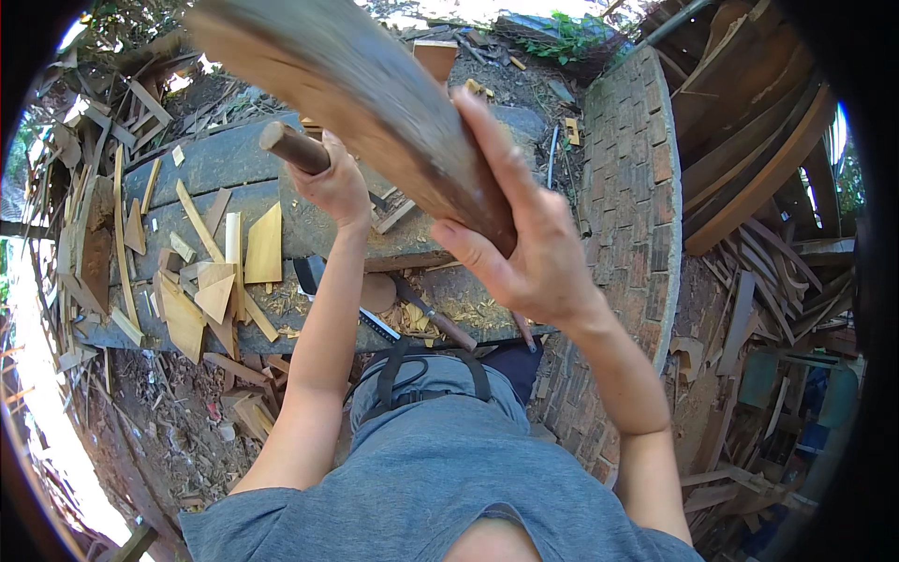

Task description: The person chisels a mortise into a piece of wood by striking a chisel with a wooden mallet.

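A long, curved piece of brown wood [375, 103] rises from the middle toward the upper left, its far end blurred and cut off by the picture's edge. My right hand [534, 244] grips its near end, thumb on one side and fingers along the other. My left hand [337, 192] is closed round a round wooden handle [295, 148], whose butt sticks out toward the left. Whatever the handle belongs to is hidden. Below, on the bench, lie a tool with a dark blade and wooden handle [440, 323], a dark metal blade [311, 272] and a marked metal strip [379, 326].
Wood offcuts [201, 290] and shavings cover the left of the dark bench [173, 220]. A low brick wall [632, 197] runs along the right side. Beyond it, curved boards [758, 169] are stacked. Scrap wood and debris litter the ground at the left.
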Motion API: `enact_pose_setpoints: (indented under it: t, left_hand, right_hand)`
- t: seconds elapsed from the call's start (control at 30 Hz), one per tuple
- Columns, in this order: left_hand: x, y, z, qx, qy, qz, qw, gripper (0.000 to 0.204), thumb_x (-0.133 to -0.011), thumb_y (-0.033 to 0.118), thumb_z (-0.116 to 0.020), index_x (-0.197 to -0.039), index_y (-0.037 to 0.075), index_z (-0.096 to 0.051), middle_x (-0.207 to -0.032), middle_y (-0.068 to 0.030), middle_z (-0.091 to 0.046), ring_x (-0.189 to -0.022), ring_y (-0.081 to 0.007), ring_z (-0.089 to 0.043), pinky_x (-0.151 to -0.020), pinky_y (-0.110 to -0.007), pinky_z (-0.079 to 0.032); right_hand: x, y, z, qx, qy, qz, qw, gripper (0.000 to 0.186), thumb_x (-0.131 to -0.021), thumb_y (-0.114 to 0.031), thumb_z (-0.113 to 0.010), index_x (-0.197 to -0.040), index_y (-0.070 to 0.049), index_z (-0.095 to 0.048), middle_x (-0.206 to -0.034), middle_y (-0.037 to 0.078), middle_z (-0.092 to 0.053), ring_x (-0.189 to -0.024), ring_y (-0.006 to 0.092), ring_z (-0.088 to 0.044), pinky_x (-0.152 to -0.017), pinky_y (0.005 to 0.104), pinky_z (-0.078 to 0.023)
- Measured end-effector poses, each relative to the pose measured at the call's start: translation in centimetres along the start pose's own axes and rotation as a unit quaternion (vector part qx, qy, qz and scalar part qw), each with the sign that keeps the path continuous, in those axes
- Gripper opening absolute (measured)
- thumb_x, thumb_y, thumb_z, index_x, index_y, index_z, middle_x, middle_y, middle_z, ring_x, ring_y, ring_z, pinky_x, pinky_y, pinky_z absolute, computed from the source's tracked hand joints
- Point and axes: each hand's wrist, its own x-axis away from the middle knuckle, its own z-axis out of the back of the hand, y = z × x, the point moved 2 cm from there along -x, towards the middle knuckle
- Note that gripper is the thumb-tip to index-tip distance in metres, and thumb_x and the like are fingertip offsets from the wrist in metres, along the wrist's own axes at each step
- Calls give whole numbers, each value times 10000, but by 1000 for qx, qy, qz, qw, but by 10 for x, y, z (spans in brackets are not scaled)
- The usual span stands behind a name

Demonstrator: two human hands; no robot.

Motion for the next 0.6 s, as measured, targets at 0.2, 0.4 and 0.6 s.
enact_pose_setpoints:
  t: [0.2, 0.4, 0.6]
  left_hand:
    - [8, -27, 6, 105, -118, 35, 987, 586, -790, 164, -867, -1266, 36, -551, -1219, -53, -625, -1090, -160, -616, -966, -333, -475]
    - [8, 2, -5, 46, -42, 13, 998, 506, -849, 132, -805, -1250, 17, -518, -1098, -62, -624, -983, -166, -625, -885, -318, -504]
    - [6, -17, 28, 104, 23, 212, 971, 267, -951, 85, -678, -1100, 37, -461, -776, -32, -567, -590, -116, -561, -523, -268, -487]
  right_hand:
    - [-34, 0, 1, 261, -152, 17, 953, 833, -875, -342, -726, -1591, -269, -307, -833, 120, -729, -655, 288, -715, -579, 406, -578]
    - [-27, -23, 3, 196, -69, 52, 977, 823, -870, -375, -727, -1584, -270, -331, -823, 112, -725, -657, 290, -715, -571, 399, -576]
    - [-13, 32, -10, 299, -197, -98, 929, 819, -899, -442, -692, -1593, -295, -283, -857, 196, -724, -782, 390, -721, -715, 481, -571]
